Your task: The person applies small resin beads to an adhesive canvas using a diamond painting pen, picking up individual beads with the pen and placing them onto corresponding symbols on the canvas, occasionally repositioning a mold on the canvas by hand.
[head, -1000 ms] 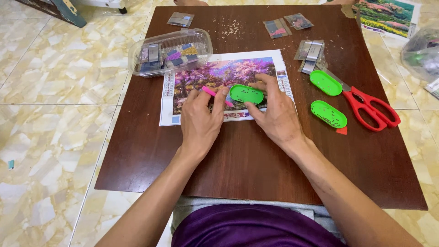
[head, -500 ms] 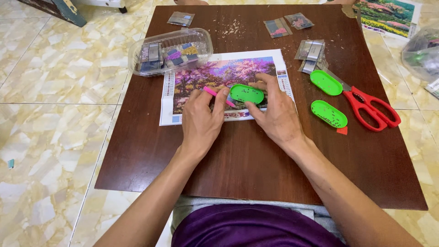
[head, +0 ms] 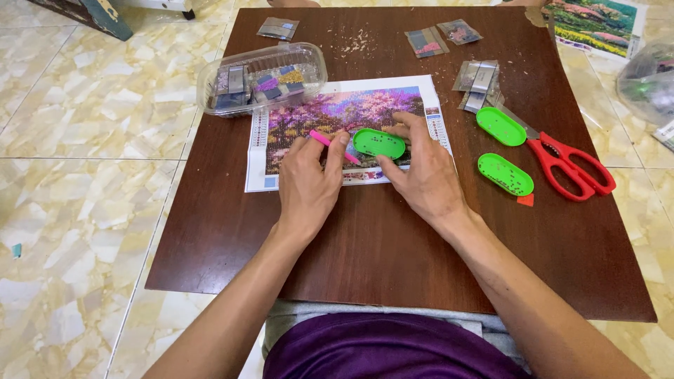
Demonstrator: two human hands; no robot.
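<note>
While the left hand (head: 307, 184) pinches a pink pen (head: 331, 146) over the canvas (head: 337, 112), its tip points toward the green tray (head: 378, 143). Right hand (head: 423, 172) lies loosely open, fingers steadying that tray on the canvas.

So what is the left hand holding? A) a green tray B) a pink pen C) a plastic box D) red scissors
B: the left hand grips a pink pen over the picture, while the red scissors lie untouched at the right of the table.
</note>
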